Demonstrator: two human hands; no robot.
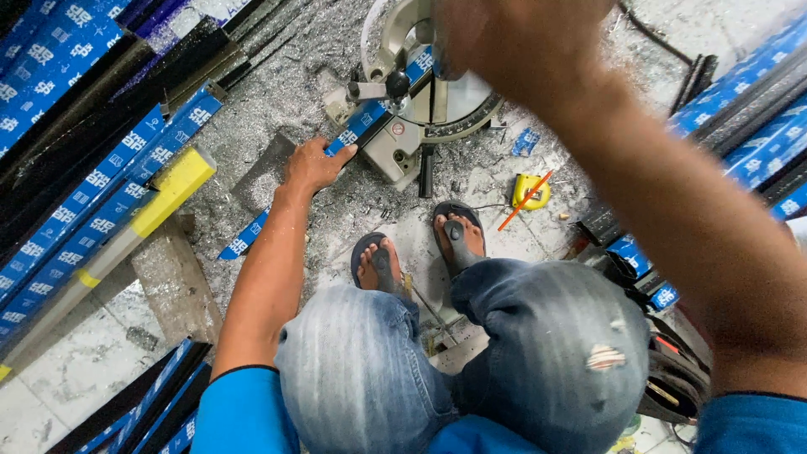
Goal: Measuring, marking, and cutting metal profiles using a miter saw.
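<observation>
I am pressing my left hand (313, 165) flat on the blue strip (336, 151); it is lying across the saw (420, 101), running lower-left to upper-right; my right hand (513, 38) is blurring, grip unclear.

A yellow tape measure (530, 191) lies on the floor (101, 370) amid metal shavings (277, 101), just beside an orange pencil (524, 202); blue-wrapped profiles (76, 219) are stacked nearby.
</observation>
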